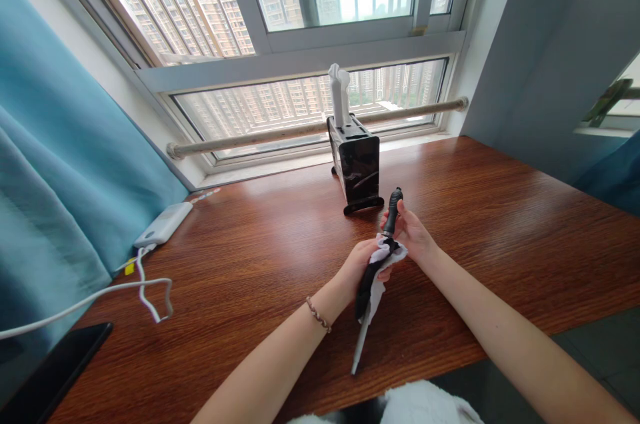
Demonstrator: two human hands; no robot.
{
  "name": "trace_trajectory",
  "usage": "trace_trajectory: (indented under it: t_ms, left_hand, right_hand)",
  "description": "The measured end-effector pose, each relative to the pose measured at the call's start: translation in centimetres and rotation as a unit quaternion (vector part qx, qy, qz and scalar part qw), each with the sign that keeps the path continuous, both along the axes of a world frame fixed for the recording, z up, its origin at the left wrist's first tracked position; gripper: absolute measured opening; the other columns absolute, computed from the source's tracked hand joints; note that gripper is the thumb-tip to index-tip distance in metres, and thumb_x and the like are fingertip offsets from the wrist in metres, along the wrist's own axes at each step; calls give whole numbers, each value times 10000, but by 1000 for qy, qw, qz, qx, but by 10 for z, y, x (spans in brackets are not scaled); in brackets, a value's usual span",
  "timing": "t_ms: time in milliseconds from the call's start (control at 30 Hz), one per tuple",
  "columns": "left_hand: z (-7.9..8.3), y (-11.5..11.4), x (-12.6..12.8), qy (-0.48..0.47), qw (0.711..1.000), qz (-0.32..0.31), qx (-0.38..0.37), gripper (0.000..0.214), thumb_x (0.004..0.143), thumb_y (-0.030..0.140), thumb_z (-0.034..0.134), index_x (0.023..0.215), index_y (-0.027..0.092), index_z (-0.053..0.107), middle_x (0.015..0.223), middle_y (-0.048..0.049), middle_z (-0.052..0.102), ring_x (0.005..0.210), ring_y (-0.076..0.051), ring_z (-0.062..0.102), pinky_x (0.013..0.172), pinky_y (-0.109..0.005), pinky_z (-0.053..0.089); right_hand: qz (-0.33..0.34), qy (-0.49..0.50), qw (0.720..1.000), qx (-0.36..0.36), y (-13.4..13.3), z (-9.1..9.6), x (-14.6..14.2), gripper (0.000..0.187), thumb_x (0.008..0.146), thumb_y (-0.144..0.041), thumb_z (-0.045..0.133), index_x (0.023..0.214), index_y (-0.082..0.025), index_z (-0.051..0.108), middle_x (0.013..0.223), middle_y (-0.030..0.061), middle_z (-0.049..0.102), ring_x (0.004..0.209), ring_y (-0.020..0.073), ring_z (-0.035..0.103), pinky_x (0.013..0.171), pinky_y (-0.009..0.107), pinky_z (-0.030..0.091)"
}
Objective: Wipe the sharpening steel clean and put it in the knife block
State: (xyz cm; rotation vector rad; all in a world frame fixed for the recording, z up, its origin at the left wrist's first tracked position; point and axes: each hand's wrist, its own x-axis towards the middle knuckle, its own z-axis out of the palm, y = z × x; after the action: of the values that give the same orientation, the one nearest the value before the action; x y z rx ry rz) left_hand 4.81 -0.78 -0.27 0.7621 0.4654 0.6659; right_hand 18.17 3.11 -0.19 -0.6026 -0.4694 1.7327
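Wooden desk (260,257), hands (361,265) mid-desk

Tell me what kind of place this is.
Probably a room in a high-rise flat: a wooden desk stands under a barred window facing apartment towers, with a blue curtain at the left. On the desk, a black knife block, a white power bank and a cable.
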Motion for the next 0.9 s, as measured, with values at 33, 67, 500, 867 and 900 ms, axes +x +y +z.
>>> trace_trajectory:
  t_ms: [33,67,500,867,900]
  left_hand:
    - [0,-1,0,-1,1000,6,7,262,777,380,461,717,125,469,448,18,392,342,-71,363,352,-191,223]
    - [1,-1,0,-1,1000,10,13,270,786,389,450,735,125,470,450,21,391,338,-71,361,347,-189,221]
    - [4,-5,0,20,997,43,63,207,694,289,573,761,101,517,499,18,426,351,-50,366,350,-178,271]
    - [9,-6,0,81,991,101,47,265,639,308,593,787,97,532,537,-16,504,390,-94,441,393,-217,359]
    - [8,-6,1,82,990,103,52,274,644,316,595,792,95,531,544,-19,509,390,-96,446,389,-216,355]
  right_hand:
    - [-1,-1,1000,1,0,0,0,292,658,-424,639,654,-142,564,598,13,613,534,128,578,506,244,463]
    - [-3,-2,1000,3,0,1,0,288,654,-419,644,654,-144,561,597,11,613,530,128,577,499,243,460]
    - [-15,-17,999,23,-1,0,-2,264,670,-398,638,658,-156,533,611,0,606,520,110,564,490,221,442]
    - [-13,-20,999,30,-1,1,-1,266,673,-407,631,660,-158,537,613,4,604,536,112,565,513,222,448]
    - [-14,-20,999,32,-1,1,-1,265,673,-405,631,662,-158,536,613,3,605,534,111,564,509,221,447]
